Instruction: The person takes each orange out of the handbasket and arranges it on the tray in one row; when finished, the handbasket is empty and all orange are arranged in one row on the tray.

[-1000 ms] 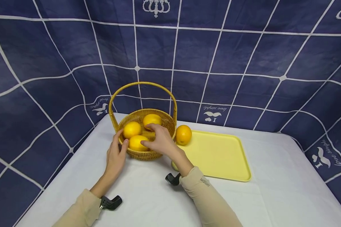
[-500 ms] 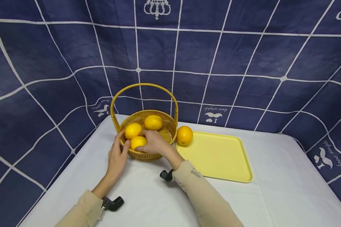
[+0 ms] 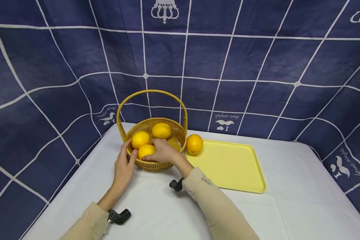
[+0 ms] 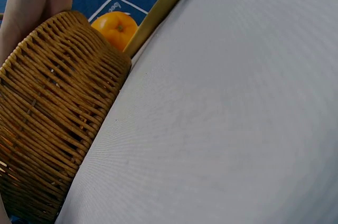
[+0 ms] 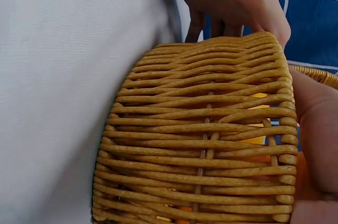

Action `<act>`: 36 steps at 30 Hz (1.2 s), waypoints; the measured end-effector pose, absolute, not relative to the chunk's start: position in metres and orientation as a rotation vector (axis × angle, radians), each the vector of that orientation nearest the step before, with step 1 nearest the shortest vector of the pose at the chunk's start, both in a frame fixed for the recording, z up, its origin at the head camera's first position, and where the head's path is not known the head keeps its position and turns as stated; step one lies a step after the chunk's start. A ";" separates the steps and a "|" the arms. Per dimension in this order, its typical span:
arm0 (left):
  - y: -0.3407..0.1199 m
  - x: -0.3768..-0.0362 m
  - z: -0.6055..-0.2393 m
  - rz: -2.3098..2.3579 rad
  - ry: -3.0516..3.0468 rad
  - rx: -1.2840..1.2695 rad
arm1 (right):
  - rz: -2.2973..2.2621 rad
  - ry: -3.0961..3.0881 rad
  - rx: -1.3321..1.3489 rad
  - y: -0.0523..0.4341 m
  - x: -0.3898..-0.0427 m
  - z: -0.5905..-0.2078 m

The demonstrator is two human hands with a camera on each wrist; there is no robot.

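A wicker basket (image 3: 153, 166) with a tall arched handle stands on the table in the head view, holding several yellow lemons. My left hand (image 3: 124, 170) grips the basket's left front side, its thumb at the rim; the basket's weave fills much of both wrist views. My right hand (image 3: 164, 151) reaches over the front rim and pinches the front lemon (image 3: 145, 151) between thumb and fingers. Another lemon (image 3: 140, 139) lies at the left by my left fingertips, and one more lemon (image 3: 161, 131) sits at the back. The basket's inside is partly hidden by my right hand.
An orange (image 3: 194, 144) rests at the left end of a yellow tray (image 3: 231, 163), just right of the basket. The white-covered table (image 3: 150, 206) meets a blue checked cloth (image 3: 228, 60) behind and at the sides.
My right hand has moved left and down from between the back and front lemons onto the front one, then stayed there. The left hand has kept its place on the basket.
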State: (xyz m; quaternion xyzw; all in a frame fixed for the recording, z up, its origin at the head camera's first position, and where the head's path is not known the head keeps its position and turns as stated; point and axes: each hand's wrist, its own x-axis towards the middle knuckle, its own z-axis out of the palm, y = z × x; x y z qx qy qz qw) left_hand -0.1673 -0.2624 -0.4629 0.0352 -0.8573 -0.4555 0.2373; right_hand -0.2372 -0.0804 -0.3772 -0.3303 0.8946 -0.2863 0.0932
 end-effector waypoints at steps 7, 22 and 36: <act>-0.262 -0.167 -0.463 -1.243 -2.352 0.094 | -0.971 2.791 -0.867 -0.071 -0.228 -0.373; -0.261 -0.167 -0.462 -1.256 -2.339 0.081 | -1.576 2.923 -0.552 -0.010 -0.214 -0.366; -0.263 -0.167 -0.462 -1.259 -2.347 0.096 | -1.578 3.087 -0.234 0.061 -0.234 -0.349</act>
